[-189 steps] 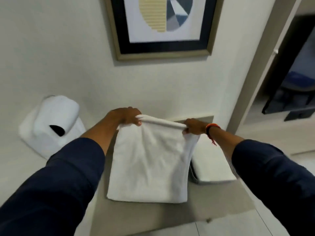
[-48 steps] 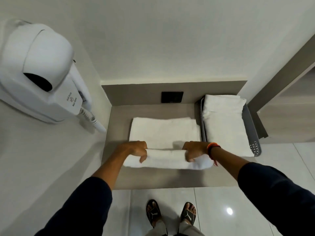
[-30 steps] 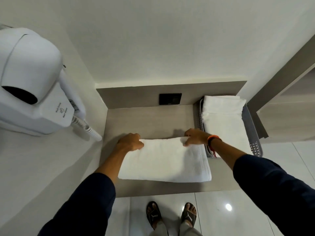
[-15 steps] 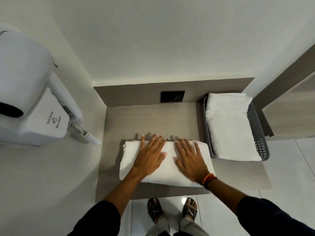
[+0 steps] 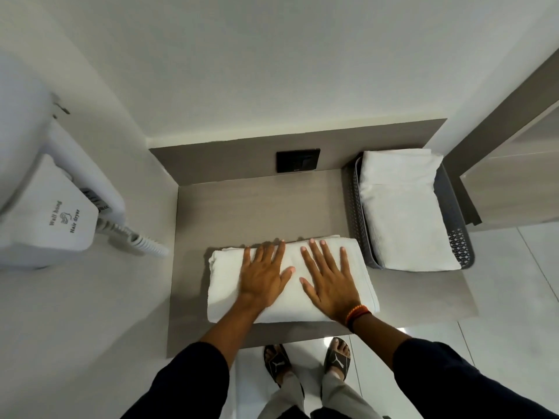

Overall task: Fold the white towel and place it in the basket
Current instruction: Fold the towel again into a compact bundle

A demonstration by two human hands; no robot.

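White towel (image 5: pixel 290 306) lies folded on the tabletop (image 5: pixel 257 207), beside the basket (image 5: pixel 352 213). Left hand (image 5: pixel 261 275) and right hand (image 5: pixel 331 281) press flat, fingers (image 5: pixel 314 252) spread, gripping nothing. Careless lifting could unfold it.

Left hand (image 5: pixel 262 275): flat, palm down, fingers spread and pointing away from the body. Right hand (image 5: pixel 330 280): flat, palm down, fingers spread, just beside the left, thumbs near each other. Orange band at right wrist. Both forearms bare, dark sleeves pushed up towards the elbows.
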